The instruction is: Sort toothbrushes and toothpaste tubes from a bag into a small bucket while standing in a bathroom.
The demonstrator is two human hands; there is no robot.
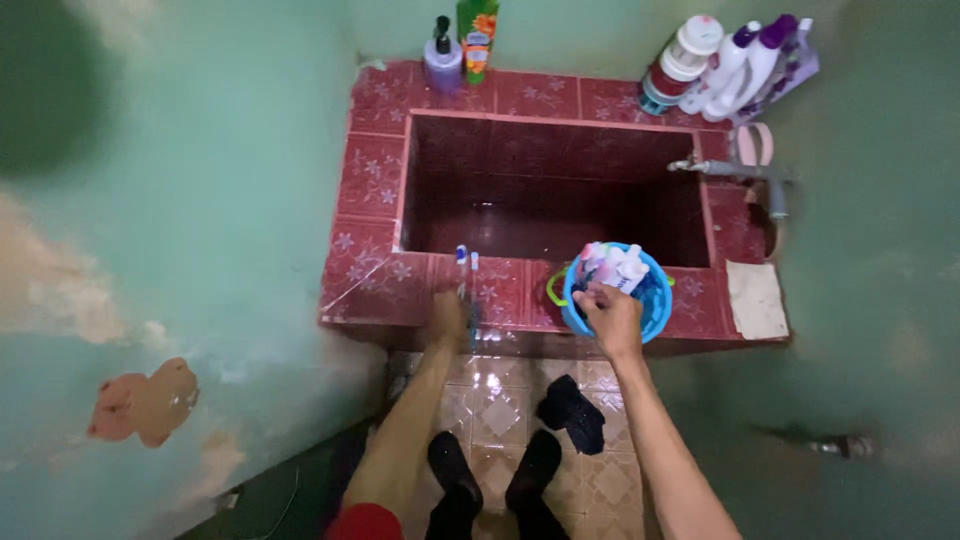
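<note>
Red tiled basin rim (385,270), left grip (447,318) around toothbrushes (466,275), right grip (608,312) on blue basket (655,310)

The green bottle (477,38) on the ledge is cut off by the top edge. The right hand (610,318) hides part of the blue basket (655,300); its contents are too small to identify.

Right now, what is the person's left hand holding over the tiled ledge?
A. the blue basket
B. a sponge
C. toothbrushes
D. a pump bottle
C: the left hand grips upright toothbrushes, while the right hand rests on the blue basket.
</note>
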